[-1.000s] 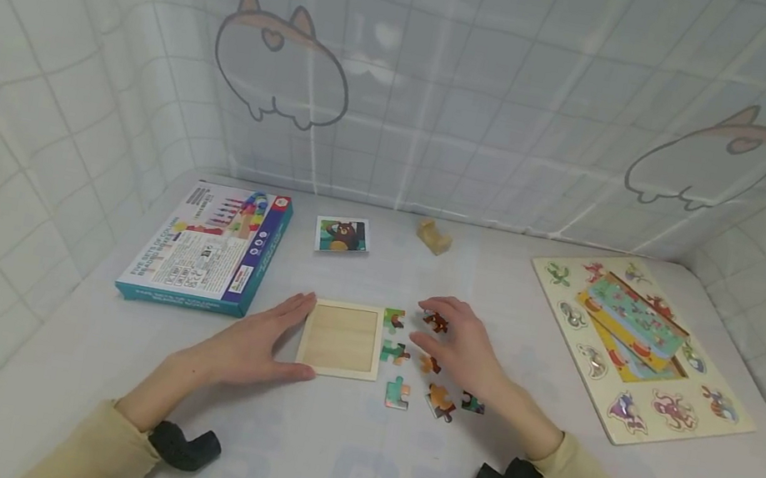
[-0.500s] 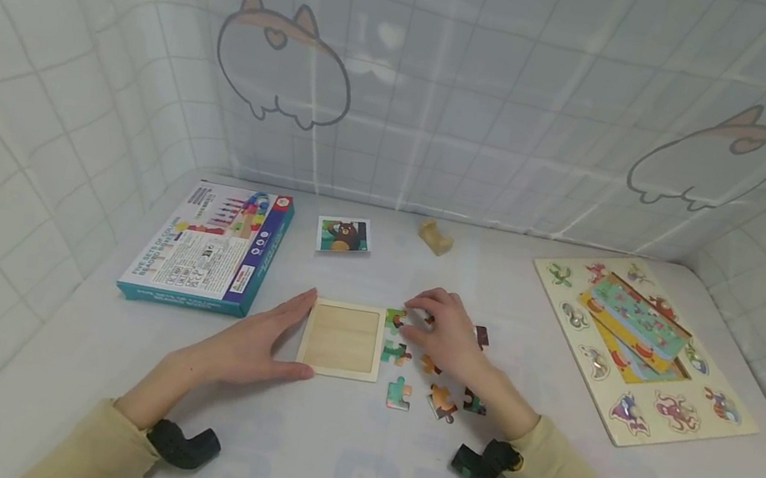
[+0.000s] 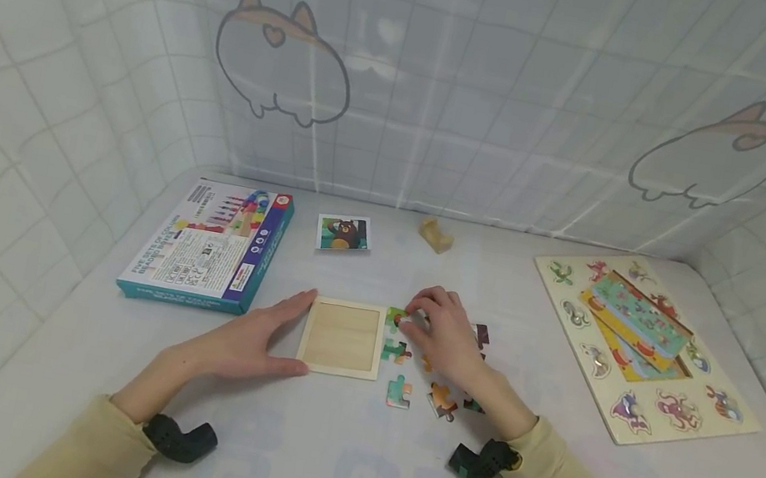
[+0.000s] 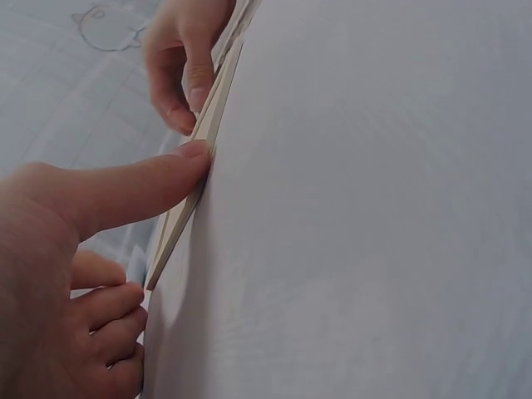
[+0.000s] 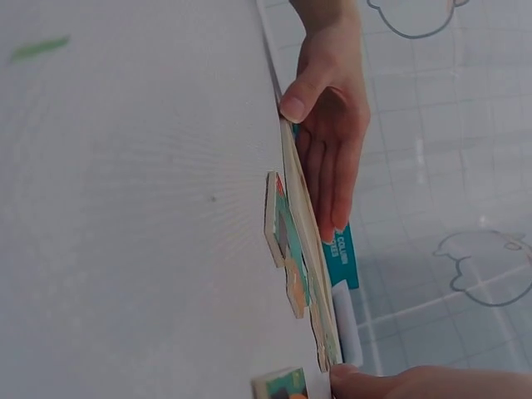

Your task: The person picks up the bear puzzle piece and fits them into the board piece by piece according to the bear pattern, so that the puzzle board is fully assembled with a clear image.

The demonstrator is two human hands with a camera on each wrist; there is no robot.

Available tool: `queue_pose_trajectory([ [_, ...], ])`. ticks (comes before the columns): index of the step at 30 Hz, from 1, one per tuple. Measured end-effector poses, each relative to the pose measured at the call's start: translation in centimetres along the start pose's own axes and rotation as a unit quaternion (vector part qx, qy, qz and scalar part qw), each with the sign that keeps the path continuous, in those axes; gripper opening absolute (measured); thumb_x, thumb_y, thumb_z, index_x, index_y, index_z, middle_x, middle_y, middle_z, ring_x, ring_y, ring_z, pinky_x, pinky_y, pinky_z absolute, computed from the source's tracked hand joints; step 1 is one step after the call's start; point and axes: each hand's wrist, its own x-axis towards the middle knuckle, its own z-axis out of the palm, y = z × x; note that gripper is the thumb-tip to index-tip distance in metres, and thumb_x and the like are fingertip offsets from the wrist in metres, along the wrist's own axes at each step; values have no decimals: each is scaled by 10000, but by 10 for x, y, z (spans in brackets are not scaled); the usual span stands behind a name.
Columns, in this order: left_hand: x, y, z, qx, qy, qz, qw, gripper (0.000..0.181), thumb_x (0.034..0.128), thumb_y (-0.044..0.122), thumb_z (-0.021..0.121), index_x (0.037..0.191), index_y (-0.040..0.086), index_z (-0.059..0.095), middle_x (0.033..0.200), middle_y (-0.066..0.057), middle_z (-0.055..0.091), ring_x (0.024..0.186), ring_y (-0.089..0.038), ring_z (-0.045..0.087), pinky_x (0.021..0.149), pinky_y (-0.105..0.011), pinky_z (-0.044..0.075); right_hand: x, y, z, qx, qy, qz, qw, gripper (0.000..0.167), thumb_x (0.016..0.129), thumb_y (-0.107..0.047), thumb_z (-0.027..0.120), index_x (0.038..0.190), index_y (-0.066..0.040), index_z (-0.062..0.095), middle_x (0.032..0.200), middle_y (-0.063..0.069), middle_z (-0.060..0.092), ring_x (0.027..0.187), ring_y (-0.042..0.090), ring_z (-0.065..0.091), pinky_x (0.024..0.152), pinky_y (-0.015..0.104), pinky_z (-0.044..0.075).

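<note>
In the head view my left hand point(image 3: 252, 340) lies at the left side of a square wooden tray point(image 3: 342, 339), fingers and thumb extended. Its thumb touches the tray's edge in the left wrist view. My right hand point(image 3: 446, 336), fingers bent, pinches a green puzzle piece point(image 3: 394, 319) beside the tray's upper right corner. A finger hides part of that piece. Below it lie another green piece point(image 3: 396, 351), a teal piece point(image 3: 399, 391) and an orange-brown piece point(image 3: 442, 401). A dark piece point(image 3: 482, 336) shows past the right hand, which partly covers others.
A blue-and-white box point(image 3: 210, 244) lies at the left. Farther back are a small bear picture card point(image 3: 343, 233) and a tan block point(image 3: 435, 236). At right, a wooden animal puzzle board point(image 3: 614, 422) carries colourful cards point(image 3: 640, 316).
My right hand has moved left from above the brown pieces to the green piece beside the tray, uncovering the dark piece. My left hand stays nearly still at the tray.
</note>
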Motion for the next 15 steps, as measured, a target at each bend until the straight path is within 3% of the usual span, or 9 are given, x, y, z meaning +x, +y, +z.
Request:
queue_pose_trajectory([
  [6, 0, -1, -1, 0, 8, -55, 10000, 1040, 833, 607, 718, 1610, 156, 195, 1654, -121, 233, 1504, -369, 254, 1187, -564, 297, -2, 1, 0, -154, 71, -271, 9995, 166, 925, -167, 726, 1002, -25, 689, 1160, 108, 610, 1002, 287, 504, 830, 408, 470],
  [15, 0, -3, 0, -90, -13, -34, 10000, 1028, 837, 590, 724, 1610, 162, 198, 1655, -123, 227, 1507, -369, 245, 1192, -563, 287, -2, 0, 0, -84, 25, -112, 9999, 163, 939, -162, 708, 1017, -21, 680, 1151, 108, 606, 1015, 274, 500, 837, 402, 469],
])
